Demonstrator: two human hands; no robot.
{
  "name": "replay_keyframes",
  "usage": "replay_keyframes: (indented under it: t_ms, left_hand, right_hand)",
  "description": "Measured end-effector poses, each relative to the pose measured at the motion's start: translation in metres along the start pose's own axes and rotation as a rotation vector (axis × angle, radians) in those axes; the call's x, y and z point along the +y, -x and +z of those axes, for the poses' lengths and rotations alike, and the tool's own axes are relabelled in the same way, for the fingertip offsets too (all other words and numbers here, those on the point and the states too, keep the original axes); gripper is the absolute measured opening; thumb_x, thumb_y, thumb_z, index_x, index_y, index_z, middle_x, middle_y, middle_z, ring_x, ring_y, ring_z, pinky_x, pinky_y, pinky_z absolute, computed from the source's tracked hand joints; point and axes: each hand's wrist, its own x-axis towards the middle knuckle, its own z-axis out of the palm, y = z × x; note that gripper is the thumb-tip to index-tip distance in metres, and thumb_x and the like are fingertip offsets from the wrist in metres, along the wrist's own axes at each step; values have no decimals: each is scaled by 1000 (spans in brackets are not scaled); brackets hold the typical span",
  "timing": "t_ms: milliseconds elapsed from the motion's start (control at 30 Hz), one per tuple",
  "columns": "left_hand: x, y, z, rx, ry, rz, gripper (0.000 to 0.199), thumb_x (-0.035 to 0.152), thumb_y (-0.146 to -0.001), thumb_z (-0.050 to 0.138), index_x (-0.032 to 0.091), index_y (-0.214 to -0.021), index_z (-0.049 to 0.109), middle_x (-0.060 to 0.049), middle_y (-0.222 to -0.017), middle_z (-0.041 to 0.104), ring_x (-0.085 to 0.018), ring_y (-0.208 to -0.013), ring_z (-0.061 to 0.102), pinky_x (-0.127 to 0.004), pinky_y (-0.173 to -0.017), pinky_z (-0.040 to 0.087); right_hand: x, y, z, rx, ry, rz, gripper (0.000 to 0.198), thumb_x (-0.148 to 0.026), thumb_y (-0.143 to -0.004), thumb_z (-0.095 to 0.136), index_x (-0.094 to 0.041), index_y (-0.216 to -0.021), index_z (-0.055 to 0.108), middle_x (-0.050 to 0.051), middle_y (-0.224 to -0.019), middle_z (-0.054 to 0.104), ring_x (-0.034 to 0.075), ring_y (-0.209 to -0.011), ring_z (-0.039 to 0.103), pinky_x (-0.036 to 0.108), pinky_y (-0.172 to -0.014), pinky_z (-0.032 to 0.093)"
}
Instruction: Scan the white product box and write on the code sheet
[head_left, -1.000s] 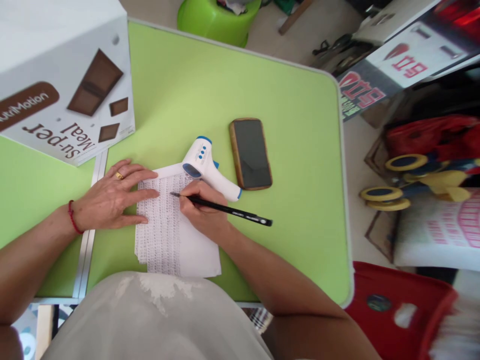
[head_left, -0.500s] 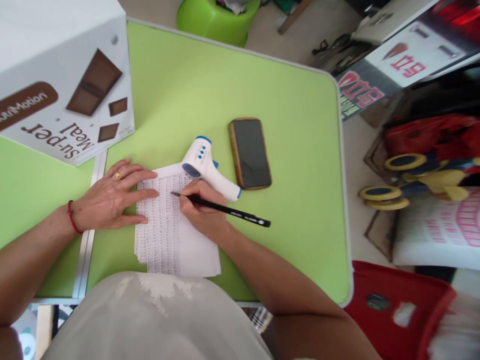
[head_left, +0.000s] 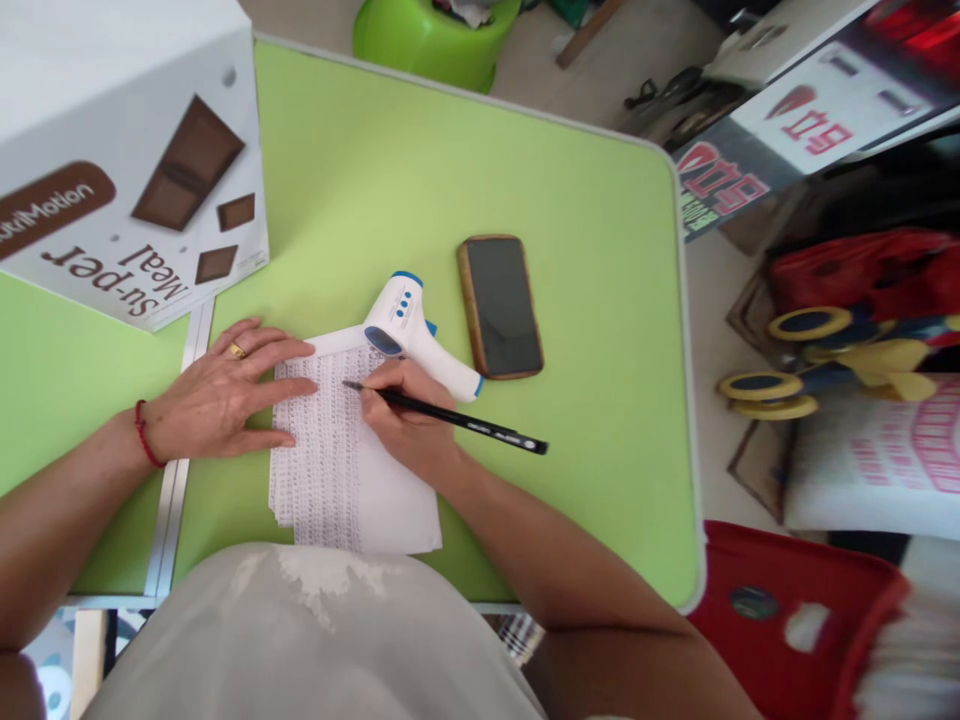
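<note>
A black pen (head_left: 472, 424) is pinched in my right hand (head_left: 409, 420), its tip at a written line on the paper sheets (head_left: 397, 505). Rows of small handwriting fill the left part of the top sheet, while its right part is blank. My left hand (head_left: 232, 395) lies flat with fingers spread, its fingertips on the left edge of the sheets. Just beyond my right hand a white and blue infrared thermometer (head_left: 420, 345) rests across the top of the paper. To its right lies a phone (head_left: 504, 310) in a brown case, screen dark.
On the table's far left stands a big white carton (head_left: 127, 180) with chocolate pictures. The green table (head_left: 600, 300) has a metal seam near my left wrist. Beyond it are a green stool (head_left: 435, 45), a red chair (head_left: 795, 600) and a printed white sack (head_left: 870, 470).
My right hand and the pen have shifted very slightly to the right. My left hand and the other things on the table stay where they were.
</note>
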Motion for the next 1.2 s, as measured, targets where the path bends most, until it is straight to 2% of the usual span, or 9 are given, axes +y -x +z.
replay_keyframes:
  t_ms: [200, 367, 733, 1200]
  left_hand:
    - [0, 0, 0, -20, 6, -17, 43, 53, -93, 53, 21, -122, 56, -13, -139, 47, -32, -128, 42, -59, -112, 26]
    - [0, 0, 0, -17, 7, -19, 43, 52, -93, 54, 22, -123, 56, -13, -139, 48, -32, -128, 42, -58, -112, 27]
    - [1, 0, -1, -14, 17, -18, 43, 52, -93, 54, 21, -122, 57, -14, -138, 49, -32, -128, 43, -58, -112, 27]
    - [0, 0, -1, -13, 14, -16, 43, 53, -93, 53, 22, -122, 56, -14, -138, 48, -32, -128, 43, -58, -112, 27]
  right_hand:
    - [1, 0, 0, -18, -45, -31, 17, -5, -73, 54, -22, -70, 52, -6, -60, 51, 8, -53, 48, 24, -51, 40]
    - [2, 3, 0, -49, -34, 14, 16, -6, -73, 55, -22, -69, 53, -6, -59, 51, 9, -53, 47, 24, -50, 39]
    - [0, 3, 1, -99, -42, 12, 14, -10, -75, 54, -23, -71, 54, -6, -58, 52, 9, -53, 48, 25, -51, 39]
    - [-1, 3, 1, -89, -58, 21, 15, -8, -72, 55, -23, -69, 53, -6, -57, 51, 9, -51, 46, 24, -50, 38]
